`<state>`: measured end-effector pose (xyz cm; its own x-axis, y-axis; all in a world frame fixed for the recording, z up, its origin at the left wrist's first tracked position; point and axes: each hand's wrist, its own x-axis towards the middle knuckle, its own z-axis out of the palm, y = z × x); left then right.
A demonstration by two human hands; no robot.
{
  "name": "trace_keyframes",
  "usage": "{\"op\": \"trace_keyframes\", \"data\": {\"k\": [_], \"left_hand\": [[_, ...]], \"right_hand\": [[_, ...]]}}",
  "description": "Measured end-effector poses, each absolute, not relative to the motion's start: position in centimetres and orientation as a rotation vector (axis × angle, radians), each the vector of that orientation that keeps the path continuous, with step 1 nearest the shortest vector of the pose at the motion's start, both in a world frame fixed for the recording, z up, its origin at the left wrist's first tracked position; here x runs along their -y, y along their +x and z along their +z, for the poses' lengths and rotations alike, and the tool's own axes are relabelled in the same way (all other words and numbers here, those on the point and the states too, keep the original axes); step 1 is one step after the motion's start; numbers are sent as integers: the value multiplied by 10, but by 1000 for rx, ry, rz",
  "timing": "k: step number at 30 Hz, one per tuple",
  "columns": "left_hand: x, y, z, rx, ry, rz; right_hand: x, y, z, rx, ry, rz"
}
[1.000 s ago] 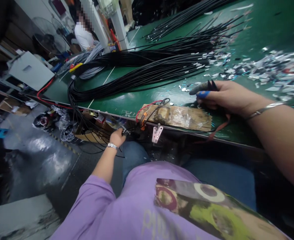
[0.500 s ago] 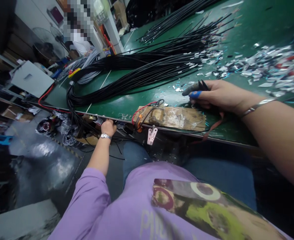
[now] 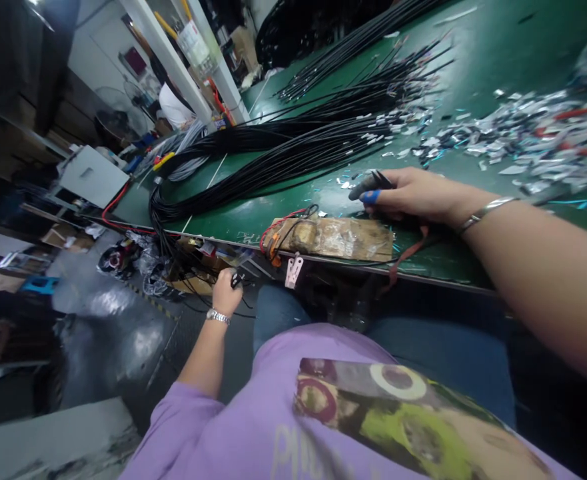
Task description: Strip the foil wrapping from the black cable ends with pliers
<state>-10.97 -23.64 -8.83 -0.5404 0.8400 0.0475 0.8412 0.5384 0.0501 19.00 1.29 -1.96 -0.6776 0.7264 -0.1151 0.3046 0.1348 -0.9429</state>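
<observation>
My left hand (image 3: pixel 227 292), with a metal watch at the wrist, is closed in a fist below the table's front edge. Black cables (image 3: pixel 236 279) show at its fingers, and thin black strands hang beside it. Above the green tabletop, my right hand (image 3: pixel 408 190) curls around a dark pointed tool (image 3: pixel 383 179), whose handle is hidden in the palm. One fingertip has a dark covering and the thumb has blue tape. Below that hand, a wooden board (image 3: pixel 350 239) lies along the table edge, with a pink clip (image 3: pixel 294 272) hanging from it.
Long bundles of black cable (image 3: pixel 253 177) run across the green table (image 3: pixel 513 60). Foil and wire scraps (image 3: pixel 503 133) lie heaped at the right. A brown strap (image 3: pixel 410 253) hangs over the edge. Boxes and plastic litter the floor at left; a grey metal box (image 3: pixel 93 175) stands farther back.
My left hand has moved away from the table edge, down and slightly right, with black cables now showing in its fist. My right hand stays by the board. The view has shifted slightly.
</observation>
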Motion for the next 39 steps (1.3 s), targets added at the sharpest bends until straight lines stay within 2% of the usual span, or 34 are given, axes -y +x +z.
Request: {"op": "trace_keyframes", "data": {"k": [6,12,16,20,24,27,30,33,35,39], "left_hand": [[241,-74,-75,2652,-1737,-721],[236,-34,-65,2657,-1992,-916],[234,-19,-59,2898,-2036,-1112],[233,-17,-61,3211,-2001,-1555],[233,-22,-65,3193,-1851,-2081],[233,-26,-67,3137,-1817,-2307],[233,-28,-73,3093,-1863,-2346],[231,-26,-79,3029,-1918,-2283],[230,-23,-81,2984,-1951,-2159],[229,-16,-79,2834,-2046,-1842]], "right_hand": [[-18,190,-24,2056,-1024,1596],[-12,189,-17,2076,-1029,1583],[-2,188,-6,2060,-1111,1547],[1,188,-4,2047,-1119,1586],[-8,186,-11,2022,-1118,1565],[-6,190,-12,2044,-1039,1422],[24,200,-10,1999,-934,1328],[78,204,-16,2036,-756,1494],[112,197,-26,2058,-644,1556],[147,176,-50,2012,-804,1562]]}}
